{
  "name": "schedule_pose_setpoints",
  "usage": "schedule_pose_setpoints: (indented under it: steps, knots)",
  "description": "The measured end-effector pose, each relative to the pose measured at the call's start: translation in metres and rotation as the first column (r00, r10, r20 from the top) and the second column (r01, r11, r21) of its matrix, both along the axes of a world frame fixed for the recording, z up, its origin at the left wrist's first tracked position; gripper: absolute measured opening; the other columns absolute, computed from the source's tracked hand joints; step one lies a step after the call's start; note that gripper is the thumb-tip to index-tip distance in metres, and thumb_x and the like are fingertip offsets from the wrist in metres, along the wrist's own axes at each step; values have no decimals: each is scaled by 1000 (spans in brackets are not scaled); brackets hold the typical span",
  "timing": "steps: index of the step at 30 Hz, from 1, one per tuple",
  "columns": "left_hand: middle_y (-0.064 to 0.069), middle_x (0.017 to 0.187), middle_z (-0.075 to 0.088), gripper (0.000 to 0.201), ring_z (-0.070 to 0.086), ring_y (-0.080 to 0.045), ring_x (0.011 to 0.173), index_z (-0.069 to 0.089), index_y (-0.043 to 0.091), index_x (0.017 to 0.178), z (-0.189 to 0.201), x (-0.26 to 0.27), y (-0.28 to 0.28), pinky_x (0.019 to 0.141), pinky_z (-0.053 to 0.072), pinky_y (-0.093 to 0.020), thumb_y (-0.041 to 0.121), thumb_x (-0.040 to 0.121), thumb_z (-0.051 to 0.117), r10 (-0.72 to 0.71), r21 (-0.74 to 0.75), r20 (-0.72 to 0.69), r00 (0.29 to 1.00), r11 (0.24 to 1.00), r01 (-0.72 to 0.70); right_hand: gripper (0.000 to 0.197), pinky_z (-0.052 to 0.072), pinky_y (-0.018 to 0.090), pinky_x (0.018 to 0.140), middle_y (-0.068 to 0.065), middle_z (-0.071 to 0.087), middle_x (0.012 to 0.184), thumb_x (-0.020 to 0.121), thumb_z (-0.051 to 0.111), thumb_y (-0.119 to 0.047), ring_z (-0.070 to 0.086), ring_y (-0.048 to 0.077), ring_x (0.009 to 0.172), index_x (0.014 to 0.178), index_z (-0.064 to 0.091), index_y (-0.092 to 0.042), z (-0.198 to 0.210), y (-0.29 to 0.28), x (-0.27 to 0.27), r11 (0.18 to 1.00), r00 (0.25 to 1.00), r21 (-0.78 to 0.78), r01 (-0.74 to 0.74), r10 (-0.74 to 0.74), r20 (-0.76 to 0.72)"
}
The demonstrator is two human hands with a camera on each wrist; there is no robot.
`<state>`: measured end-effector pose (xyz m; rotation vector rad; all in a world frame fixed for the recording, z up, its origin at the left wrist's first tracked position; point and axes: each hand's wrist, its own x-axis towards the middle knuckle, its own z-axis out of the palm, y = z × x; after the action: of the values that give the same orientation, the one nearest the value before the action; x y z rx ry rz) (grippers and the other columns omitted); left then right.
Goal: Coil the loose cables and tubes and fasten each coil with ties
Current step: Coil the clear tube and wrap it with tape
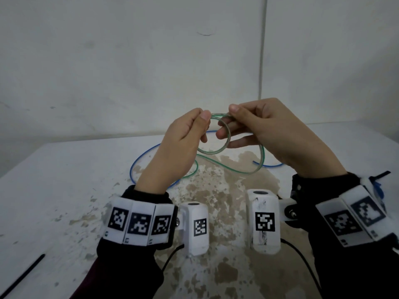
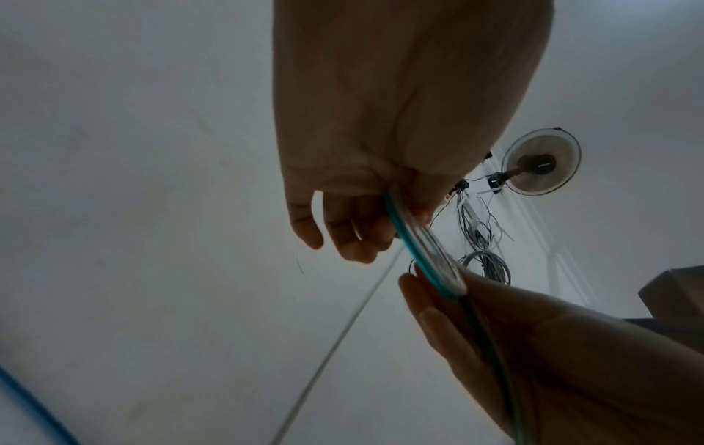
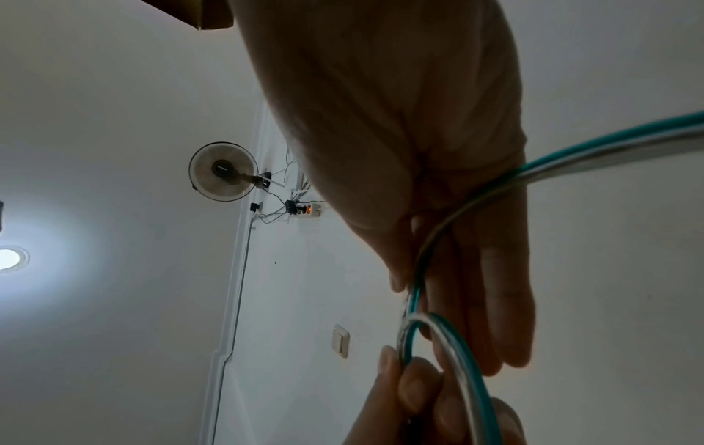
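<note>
A clear tube with a green stripe (image 1: 224, 145) forms a small loop held up above the table between both hands. My left hand (image 1: 194, 128) pinches the loop's top left between thumb and fingers. My right hand (image 1: 235, 124) pinches its top right, other fingers spread behind the loop. The tube's loose length (image 1: 235, 169) trails down onto the table. In the left wrist view the green tube (image 2: 426, 250) runs from my left hand (image 2: 354, 216) to the other hand. In the right wrist view the tube (image 3: 449, 349) curves past my right hand (image 3: 457, 256).
A blue tube (image 1: 138, 162) lies in a wide curve on the white, worn table (image 1: 64, 190) behind the hands, one end (image 1: 254, 162) at the right. A black tie (image 1: 23, 275) lies at the front left edge. White walls stand close behind.
</note>
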<state>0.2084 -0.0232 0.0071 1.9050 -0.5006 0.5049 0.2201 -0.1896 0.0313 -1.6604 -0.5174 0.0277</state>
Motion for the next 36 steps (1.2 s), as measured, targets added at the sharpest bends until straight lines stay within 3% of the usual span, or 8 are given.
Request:
schedule_pose_setpoints:
  steps: [4, 9, 13, 16, 22, 27, 33, 36]
  knots:
    - [6, 64, 39, 33, 42, -20, 66, 38, 15, 68, -2, 1, -2, 67, 39, -32, 29, 98, 34, 98, -115, 65, 993, 989, -90, 36, 57, 29, 81, 6, 68, 65, 102, 36, -18, 67, 16, 71, 85, 63, -2, -7, 16, -1, 981, 972, 110, -162, 178, -151]
    - [-3, 65, 40, 35, 43, -14, 65, 38, 11, 64, 1, 2, 3, 66, 39, -22, 20, 98, 35, 64, -166, -46, 997, 984, -71, 35, 47, 22, 66, -7, 34, 47, 103, 33, -19, 41, 10, 47, 72, 47, -9, -11, 31, 3, 963, 964, 241, -117, 168, -205]
    - [-6, 65, 46, 44, 49, -14, 60, 56, 12, 62, 4, 0, 12, 71, 42, -29, 29, 100, 43, -138, -154, -319, 938, 984, 92, 38, 38, 15, 54, -7, 41, 50, 103, 36, -17, 34, 5, 45, 68, 50, -10, -14, 30, 1, 995, 993, -27, -101, 99, -62]
    - [-4, 66, 43, 39, 41, -11, 54, 62, 12, 67, 3, -4, 17, 61, 41, -24, 25, 99, 43, -252, -234, -381, 889, 957, 171, 36, 37, 17, 54, -9, 38, 49, 102, 39, -18, 35, 4, 44, 69, 53, -9, -13, 29, 1, 986, 998, -154, -66, 68, 12]
    - [-10, 74, 29, 44, 21, -10, 52, 58, 20, 59, 8, -11, 18, 59, 18, -30, 22, 100, 40, -278, -203, -376, 884, 955, 215, 32, 50, 23, 65, -1, 59, 55, 98, 49, -24, 55, 11, 57, 75, 68, -11, -12, 20, 1, 992, 996, -87, -90, 89, -22]
    - [10, 54, 28, 38, 22, -9, 51, 42, 12, 63, 11, -11, 22, 52, 23, -20, 22, 99, 41, -257, -157, -415, 873, 965, 209, 30, 58, 26, 71, 7, 68, 66, 96, 53, -21, 65, 12, 62, 87, 68, 5, -10, 15, 0, 998, 998, -17, -56, 56, -3]
    - [-1, 62, 28, 34, 28, -9, 54, 44, 10, 70, 8, -6, 21, 54, 32, -15, 20, 102, 40, -81, -244, -207, 975, 969, 29, 34, 54, 37, 89, 10, 71, 76, 101, 40, -21, 69, 21, 77, 90, 65, -1, -14, 28, 0, 979, 973, 83, -185, 195, -125]
    - [-4, 62, 31, 37, 28, -11, 52, 44, 9, 65, 8, -4, 13, 50, 32, -18, 13, 101, 38, -134, -405, -218, 967, 914, 36, 38, 52, 30, 83, 3, 51, 55, 103, 34, -22, 59, 16, 62, 75, 55, -7, -13, 29, 0, 960, 954, 174, -220, 249, -167]
